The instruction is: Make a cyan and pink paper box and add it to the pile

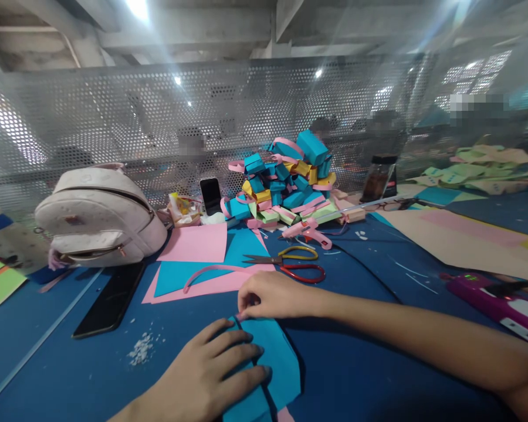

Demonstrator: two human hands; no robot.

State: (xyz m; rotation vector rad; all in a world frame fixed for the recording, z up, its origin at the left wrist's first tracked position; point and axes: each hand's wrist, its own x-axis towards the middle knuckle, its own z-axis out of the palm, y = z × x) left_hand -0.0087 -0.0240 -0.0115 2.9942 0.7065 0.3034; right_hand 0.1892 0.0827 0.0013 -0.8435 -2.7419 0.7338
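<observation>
Box pile (282, 171): done, I'd say!
Blue box (276, 354): looks unfinished
Left hand (206, 357): spread atop it
Right hand (270, 293): pinching pink strip (215, 268)

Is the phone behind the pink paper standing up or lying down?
Standing up. The phone has its dark screen facing us and rises above the pink paper. I can't tell what props it.

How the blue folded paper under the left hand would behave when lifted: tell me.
The blue folded paper looks like thin sheet, so is probably light. Its straight edges suggest it would hold shape somewhat, yet it might dent if gripped hard. Lying flat beneath the left hand, with angled corners, it seems unlikely to roll.
</observation>
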